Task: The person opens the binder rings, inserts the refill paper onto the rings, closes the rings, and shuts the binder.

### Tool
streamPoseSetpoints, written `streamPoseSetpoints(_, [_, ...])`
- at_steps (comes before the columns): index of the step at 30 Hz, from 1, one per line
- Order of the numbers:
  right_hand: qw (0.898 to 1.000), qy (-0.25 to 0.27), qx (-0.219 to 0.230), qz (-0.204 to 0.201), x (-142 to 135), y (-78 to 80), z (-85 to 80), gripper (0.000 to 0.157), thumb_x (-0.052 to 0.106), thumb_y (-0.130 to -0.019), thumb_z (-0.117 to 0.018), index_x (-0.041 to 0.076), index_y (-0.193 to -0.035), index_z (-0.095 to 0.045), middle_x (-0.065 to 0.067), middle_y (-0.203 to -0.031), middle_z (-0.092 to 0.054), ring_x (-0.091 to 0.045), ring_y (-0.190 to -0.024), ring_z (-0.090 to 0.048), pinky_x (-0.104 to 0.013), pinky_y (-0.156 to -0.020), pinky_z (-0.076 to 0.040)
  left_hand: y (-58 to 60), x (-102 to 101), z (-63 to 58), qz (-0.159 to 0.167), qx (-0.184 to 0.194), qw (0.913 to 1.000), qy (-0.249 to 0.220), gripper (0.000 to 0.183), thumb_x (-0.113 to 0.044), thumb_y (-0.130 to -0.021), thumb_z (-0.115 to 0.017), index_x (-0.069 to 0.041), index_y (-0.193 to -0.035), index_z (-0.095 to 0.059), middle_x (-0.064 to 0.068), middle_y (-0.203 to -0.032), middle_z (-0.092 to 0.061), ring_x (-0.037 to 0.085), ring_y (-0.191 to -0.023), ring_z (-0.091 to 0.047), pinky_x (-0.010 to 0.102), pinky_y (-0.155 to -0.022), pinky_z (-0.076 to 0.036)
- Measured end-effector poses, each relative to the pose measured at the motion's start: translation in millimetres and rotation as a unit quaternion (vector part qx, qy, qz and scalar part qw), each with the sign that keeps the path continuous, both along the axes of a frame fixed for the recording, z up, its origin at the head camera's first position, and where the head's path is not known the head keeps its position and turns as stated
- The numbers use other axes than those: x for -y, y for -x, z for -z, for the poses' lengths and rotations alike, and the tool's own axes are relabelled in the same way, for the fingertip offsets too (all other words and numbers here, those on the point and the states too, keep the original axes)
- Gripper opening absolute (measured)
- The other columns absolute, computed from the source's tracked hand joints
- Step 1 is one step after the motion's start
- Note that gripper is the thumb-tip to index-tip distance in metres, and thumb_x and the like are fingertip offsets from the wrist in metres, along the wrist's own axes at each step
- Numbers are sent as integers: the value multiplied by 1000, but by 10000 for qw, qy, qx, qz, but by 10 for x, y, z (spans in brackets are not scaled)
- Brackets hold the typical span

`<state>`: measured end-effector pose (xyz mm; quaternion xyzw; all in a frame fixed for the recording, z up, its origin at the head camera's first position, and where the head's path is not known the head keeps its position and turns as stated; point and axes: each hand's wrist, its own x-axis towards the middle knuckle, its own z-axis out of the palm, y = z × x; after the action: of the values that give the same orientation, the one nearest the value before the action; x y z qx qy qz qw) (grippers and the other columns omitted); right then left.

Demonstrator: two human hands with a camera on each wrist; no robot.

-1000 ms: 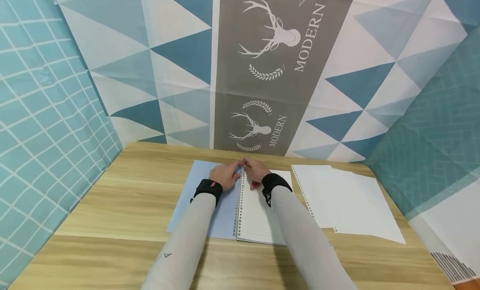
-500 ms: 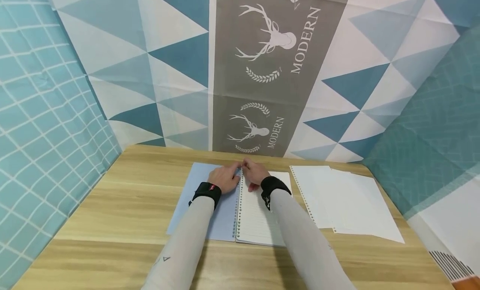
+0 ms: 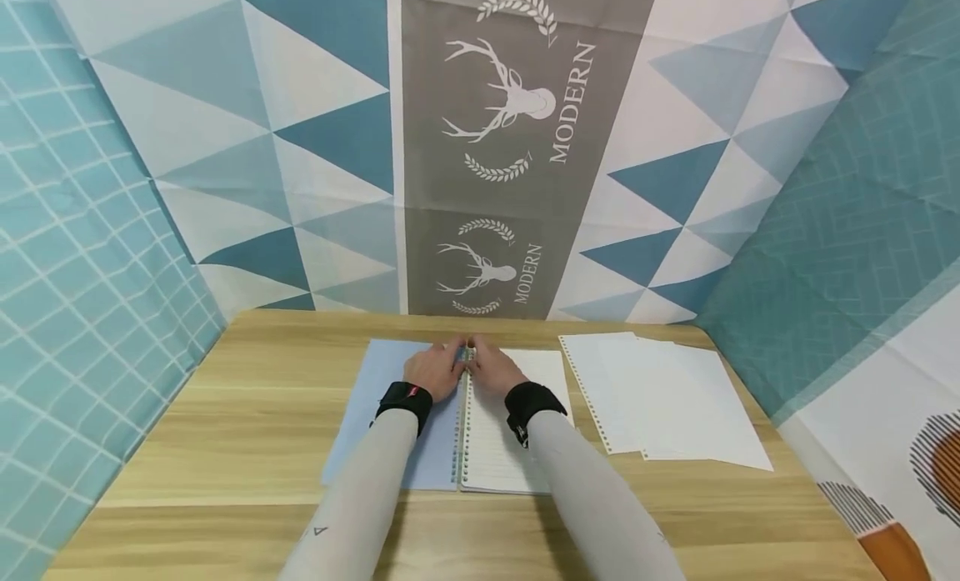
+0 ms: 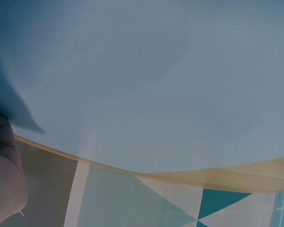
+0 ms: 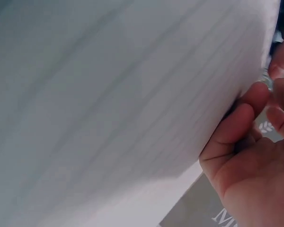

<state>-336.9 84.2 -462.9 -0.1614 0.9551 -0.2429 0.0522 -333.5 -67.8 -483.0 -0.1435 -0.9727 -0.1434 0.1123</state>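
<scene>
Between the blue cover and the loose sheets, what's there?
Head view: binding rings, then the lined page with the right hand and sleeve over it, then a thin wedge of bare tabletop.

A wooden table (image 3: 247, 423) bears an open notebook (image 3: 487, 443) and loose sheets (image 3: 663, 402)

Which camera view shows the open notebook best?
The head view: its blue side, binding and lined page all show, partly behind the left hand and right hand. The left wrist view shows only the blue side; right wrist, mostly the lined page.
</scene>
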Motion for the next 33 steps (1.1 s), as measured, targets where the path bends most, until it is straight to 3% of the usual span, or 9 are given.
streamPoseSetpoints(4, [9976,-536,-443,47,62,-25,0,26,24,-107,-51,19,-133,-50,-20,-120,-70,-38,-106,-70,-51,-87,-54,-22,-24,24,-122,-77,9999,67,35,-35,-102,-60,-20,-134,-57,16,-91,-65,30,-51,-50,45,-51,-45])
streamPoseSetpoints(8, [9957,-692,-610,86,109,13,-10,21,26,-108,-49,20,-128,-50,-21,-121,-68,-42,-106,-69,-54,-84,-55,-1,-4,10,-236,-165,9996,37,33,-34,-102,-60,-19,-132,-58,17,-92,-66,33,-54,-55,48,-53,-48])
streamPoseSetpoints(12, [9952,-742,-592,230,94,20,4,24,24,-108,-48,19,-132,-49,-20,-122,-67,-40,-108,-68,-52,-83,-56,10,-23,22,-289,55,9996,-12,34,-34,-103,-58,-21,-135,-56,17,-98,-67,34,-58,-58,48,-55,-49])
streamPoseSetpoints(19, [9963,-558,-488,438,52,-19,27,17,17,-106,-49,14,-122,-53,-20,-119,-68,-39,-110,-66,-51,-86,-54,-5,-76,63,-377,196,9991,-41,39,-32,-103,-58,-22,-141,-55,15,-106,-69,33,-63,-61,47,-56,-50])
streamPoseSetpoints(25, [9971,-432,-367,509,50,-25,81,14,14,-105,-50,14,-118,-53,-15,-105,-65,-34,-98,-65,-48,-79,-52,-30,-85,92,-480,315,9983,-52,39,-30,-103,-58,-20,-141,-55,16,-110,-69,34,-62,-61,48,-56,-51])
streamPoseSetpoints(29, [9991,-122,-148,376,23,-20,76,25,17,-106,-50,12,-131,-50,-17,-112,-64,-34,-105,-63,-48,-89,-51,-39,-67,69,-440,378,9983,-68,42,-30,-103,-58,-18,-142,-53,18,-109,-68,35,-63,-61,49,-57,-51])
streamPoseSetpoints(31, [9991,325,104,259,-27,-77,22,38,22,-106,-51,9,-142,-44,-23,-125,-61,-36,-117,-61,-50,-99,-50,-103,-40,-27,-268,581,9978,-170,46,-30,-103,-57,-16,-146,-49,21,-114,-67,37,-73,-66,51,-64,-54])
streamPoseSetpoints(33, [9971,640,392,139,-109,-218,-62,52,26,-106,-52,6,-150,-36,-28,-136,-55,-39,-128,-56,-52,-108,-46,-242,6,-166,31,912,9954,-300,50,-30,-103,-56,-12,-148,-46,24,-123,-64,41,-90,-69,53,-76,-56])
